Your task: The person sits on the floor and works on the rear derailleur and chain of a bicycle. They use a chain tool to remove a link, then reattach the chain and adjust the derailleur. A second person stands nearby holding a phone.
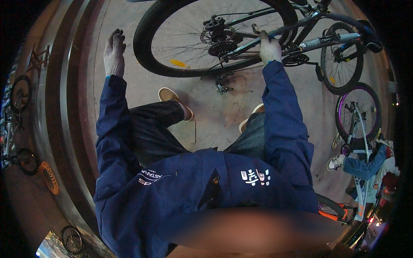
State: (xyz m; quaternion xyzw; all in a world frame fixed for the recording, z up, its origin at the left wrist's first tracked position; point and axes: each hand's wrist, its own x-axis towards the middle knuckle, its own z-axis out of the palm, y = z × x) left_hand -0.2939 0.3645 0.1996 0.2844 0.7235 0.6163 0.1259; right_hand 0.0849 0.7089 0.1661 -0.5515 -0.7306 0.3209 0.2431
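Note:
A dark bicycle (312, 19) is in front of me, its rear wheel (144, 51) toward my left. My right hand (270, 48), in a light knit glove, is closed around a tube of its frame, just right of the rear cassette (223, 46). Its fingertips are partly hidden by the tube. Below the wheel hangs the rear derailleur (223, 81), with the chain (247, 69) running right toward the crank (297, 59). My left hand (114, 52), gloved the same way, is raised left of the tyre and apart from it, fingers stretched out and holding nothing.
Dark curved step edges (69, 107) run along the left, with more bicycles (19, 94) beyond. At the right, a bicycle with a purple-rimmed wheel (359, 112) stands near another person in jeans (365, 165). An orange-rimmed wheel (333, 210) is behind my right side. My feet rest on the concrete floor (215, 124).

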